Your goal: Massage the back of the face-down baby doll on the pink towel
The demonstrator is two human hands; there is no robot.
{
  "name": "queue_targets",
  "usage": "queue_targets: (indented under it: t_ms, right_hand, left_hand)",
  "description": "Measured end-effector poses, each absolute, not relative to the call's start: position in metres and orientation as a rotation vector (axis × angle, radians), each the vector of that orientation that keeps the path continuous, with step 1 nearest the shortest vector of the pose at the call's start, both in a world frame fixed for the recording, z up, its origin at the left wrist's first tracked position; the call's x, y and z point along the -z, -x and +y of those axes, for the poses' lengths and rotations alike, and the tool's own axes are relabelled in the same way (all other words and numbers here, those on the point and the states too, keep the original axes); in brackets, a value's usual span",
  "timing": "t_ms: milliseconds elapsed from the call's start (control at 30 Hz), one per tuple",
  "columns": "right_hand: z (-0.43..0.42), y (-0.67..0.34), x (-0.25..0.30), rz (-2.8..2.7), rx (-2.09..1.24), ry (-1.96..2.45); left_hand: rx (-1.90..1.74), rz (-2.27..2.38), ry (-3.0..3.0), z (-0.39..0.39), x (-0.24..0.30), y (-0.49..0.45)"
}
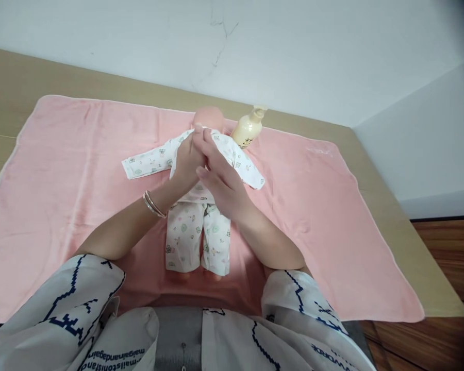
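My left hand [189, 161] and my right hand [225, 180] meet palm to palm over the chest of a baby doll. Both have their fingers stretched out, and nothing shows between them; the right thumb stands apart from its fingers. Beneath them the doll [209, 118] lies with its head away from me. It wears a white printed top [150, 162] with sleeves spread to the sides and matching trousers [183, 237]. My hands and wrists hide part of the top. Beside the doll's head, on the right, is a cream-coloured pump bottle [249, 128].
A pink blanket [313, 221] is spread under the doll over a light wooden table [410, 257]. A white wall [139, 41] borders the table's far side. Brown wooden flooring [452, 257] shows beyond the right edge.
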State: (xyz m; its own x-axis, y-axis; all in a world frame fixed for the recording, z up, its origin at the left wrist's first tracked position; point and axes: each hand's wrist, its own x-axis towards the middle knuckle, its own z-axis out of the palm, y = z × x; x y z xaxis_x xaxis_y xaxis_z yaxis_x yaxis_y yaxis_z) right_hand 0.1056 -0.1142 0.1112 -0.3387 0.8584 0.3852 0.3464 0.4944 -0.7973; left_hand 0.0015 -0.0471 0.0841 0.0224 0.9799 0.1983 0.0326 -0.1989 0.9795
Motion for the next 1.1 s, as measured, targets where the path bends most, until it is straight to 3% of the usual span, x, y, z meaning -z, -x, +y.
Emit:
queue_targets:
  t_ms: [167, 300, 433, 600, 833, 967, 1100]
  right_hand:
    - [-0.062, -0.106, -0.072, -2.062, -0.564, 1.286]
    - [-0.033, -0.121, -0.056, -2.346, -0.306, 1.268]
    - [-0.016, -0.141, -0.051, -2.354, -0.229, 1.373]
    - [-0.034, -0.123, -0.047, -2.037, -0.060, 1.866]
    - [-0.032, -0.123, -0.049, -2.268, -0.140, 1.592]
    - [-0.009, -0.141, -0.047, -2.044, -0.198, 1.755]
    - [-0.033, -0.124, -0.047, -2.075, -0.034, 1.874]
  left_hand:
    - [-1.382, 1.248, -1.548, -0.005, -0.032, -0.002]
    - [-1.471, 1.228, -1.565, 0.004, -0.007, -0.003]
    - [-1.524, 1.264, -1.657, 0.003, -0.005, -0.005]
    - [-1.528, 1.291, -1.654, 0.004, 0.001, -0.007]
    - [-1.537, 1.288, -1.673, 0.007, 0.006, -0.006]
    - [-1.528, 1.280, -1.726, 0.004, 0.004, -0.006]
    - [-1.538, 1.303, -1.723, 0.003, 0.005, -0.006]
